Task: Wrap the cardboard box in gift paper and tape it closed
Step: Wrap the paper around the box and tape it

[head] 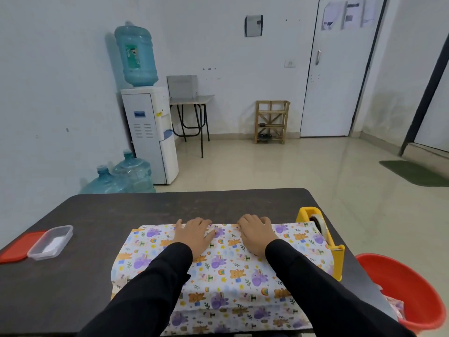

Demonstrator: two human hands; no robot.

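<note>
Patterned gift paper (226, 266) with bears and elephants lies over the box in the middle of the dark table (97, 215); the cardboard is fully hidden beneath it. My left hand (194, 235) lies palm down on the paper near its far edge, fingers bent over that edge. My right hand (256, 233) rests beside it, fingers also curling over the far edge. A yellow tape dispenser (323, 234) stands at the paper's right side, touching it.
A clear plastic container (51, 242) and its red lid (17, 246) sit at the table's left. A red tub (403, 288) stands right of the table. Water dispenser (150, 132) and spare bottles (121, 176) are beyond the far edge.
</note>
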